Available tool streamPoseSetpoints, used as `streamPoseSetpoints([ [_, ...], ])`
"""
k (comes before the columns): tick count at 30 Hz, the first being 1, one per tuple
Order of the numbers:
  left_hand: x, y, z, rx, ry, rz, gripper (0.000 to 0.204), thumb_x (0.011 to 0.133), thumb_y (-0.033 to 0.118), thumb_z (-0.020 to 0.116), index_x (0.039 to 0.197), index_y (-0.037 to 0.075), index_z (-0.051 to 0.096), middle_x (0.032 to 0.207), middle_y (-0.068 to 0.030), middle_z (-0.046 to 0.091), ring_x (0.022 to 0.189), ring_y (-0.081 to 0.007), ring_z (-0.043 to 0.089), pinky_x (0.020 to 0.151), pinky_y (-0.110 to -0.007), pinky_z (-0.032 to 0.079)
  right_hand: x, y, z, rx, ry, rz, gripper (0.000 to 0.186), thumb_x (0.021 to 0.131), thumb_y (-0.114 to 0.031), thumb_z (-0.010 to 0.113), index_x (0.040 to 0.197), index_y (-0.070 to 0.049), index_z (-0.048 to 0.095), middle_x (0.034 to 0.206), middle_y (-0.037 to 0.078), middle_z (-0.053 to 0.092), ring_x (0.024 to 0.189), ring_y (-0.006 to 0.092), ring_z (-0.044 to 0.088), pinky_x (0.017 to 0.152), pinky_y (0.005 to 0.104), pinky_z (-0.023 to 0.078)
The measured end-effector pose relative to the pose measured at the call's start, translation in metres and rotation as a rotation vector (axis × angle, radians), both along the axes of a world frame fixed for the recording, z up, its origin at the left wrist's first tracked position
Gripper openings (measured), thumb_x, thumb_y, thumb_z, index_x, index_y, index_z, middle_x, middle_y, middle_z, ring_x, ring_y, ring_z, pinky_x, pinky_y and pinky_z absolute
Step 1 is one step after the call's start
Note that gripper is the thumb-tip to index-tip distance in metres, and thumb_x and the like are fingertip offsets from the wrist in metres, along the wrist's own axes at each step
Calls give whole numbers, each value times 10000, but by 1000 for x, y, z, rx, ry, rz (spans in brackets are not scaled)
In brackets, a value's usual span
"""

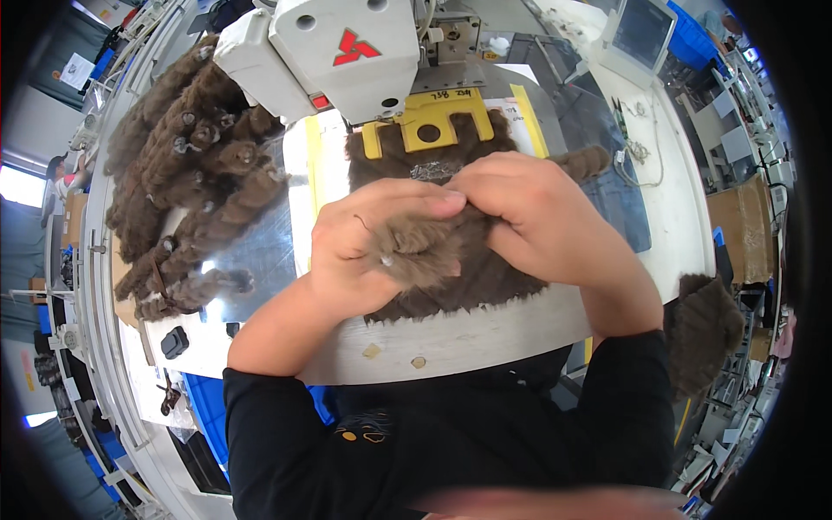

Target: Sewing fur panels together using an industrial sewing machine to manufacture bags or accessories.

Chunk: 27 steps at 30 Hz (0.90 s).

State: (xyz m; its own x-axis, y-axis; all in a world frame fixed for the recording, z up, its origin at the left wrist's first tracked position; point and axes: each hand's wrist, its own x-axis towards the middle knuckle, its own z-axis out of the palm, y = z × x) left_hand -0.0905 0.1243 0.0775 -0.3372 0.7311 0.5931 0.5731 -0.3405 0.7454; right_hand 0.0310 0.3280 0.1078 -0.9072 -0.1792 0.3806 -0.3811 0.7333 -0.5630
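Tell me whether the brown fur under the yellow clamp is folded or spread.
Spread where visible: the fur lies broadly beneath the clamp, its lower edge exposed; left hand and right hand hide part.

Red angular emblem (356, 48) on the front of the white sewing machine (299, 74), a bold mark with pointed segments. Dark handwritten characters (451, 94) run along the far edge of the yellow plate (394, 139). Smaller writing on the white paper (511, 102) just right of it, too fine to make out.
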Motion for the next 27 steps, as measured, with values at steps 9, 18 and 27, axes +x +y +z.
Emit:
streamPoseSetpoints([
  [9, 1, 11, -19, 238, -325, -123, 402, 1051, 267, 622, 1305, -42, 584, 1137, -165, 669, 992, -266, 717, 926, -402, 585, -3, -18, -9, -32, -20, -9, 272, 821, -124, 742, 1041, 19, 670, 981, 155, 670, 956, 379, 656, 854, 447, 537],
  [18, -20, -5, -12, 115, -839, -312, 384, 1045, 358, 628, 1217, 26, 540, 875, -60, 578, 662, -147, 535, 598, -329, 515, 10, -8, 23, -24, 170, -105, 424, 809, -221, 841, 1161, -34, 695, 999, 135, 674, 898, 323, 669, 773, 389, 544],
  [27, -10, -2, -15, -112, -295, -222, 292, 1107, 256, 520, 1120, -21, 610, 974, -66, 673, 881, -153, 629, 811, -292, 510, 10, -12, 14, -119, 263, -17, 322, 713, -11, 833, 1005, -65, 709, 889, 85, 612, 731, 246, 626, 619, 340, 496],
])
